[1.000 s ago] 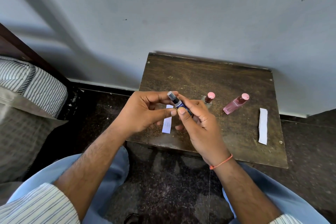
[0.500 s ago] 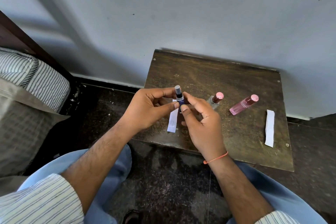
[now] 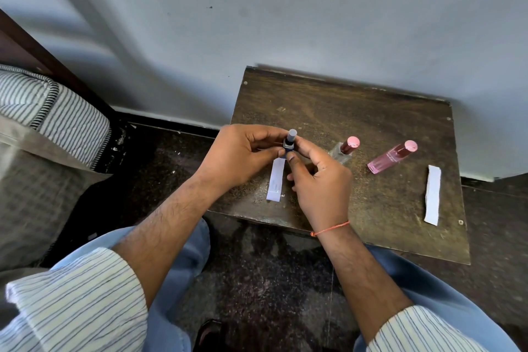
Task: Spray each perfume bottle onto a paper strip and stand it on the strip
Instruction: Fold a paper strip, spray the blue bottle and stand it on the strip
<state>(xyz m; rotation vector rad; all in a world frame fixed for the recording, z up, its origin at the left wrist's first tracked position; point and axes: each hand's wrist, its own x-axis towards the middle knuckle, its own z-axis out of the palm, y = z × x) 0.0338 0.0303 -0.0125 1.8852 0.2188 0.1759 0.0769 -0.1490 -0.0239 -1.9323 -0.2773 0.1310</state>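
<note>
head view showed the small dark-blue glass perfume bottle with a grey cap [image 3: 289, 142] pinched upright between both hands, the left hand [image 3: 243, 156] gripping its one side, the right hand [image 3: 320, 180] its other, just above the far end of the white paper strip [image 3: 276, 180]. it looked light, rigid and probably slick, breakable if dropped; best held low on the body, leaving the cap free. two pink-capped bottles [image 3: 371, 156] and another strip [image 3: 432, 194] lay beyond the right hand.
</note>
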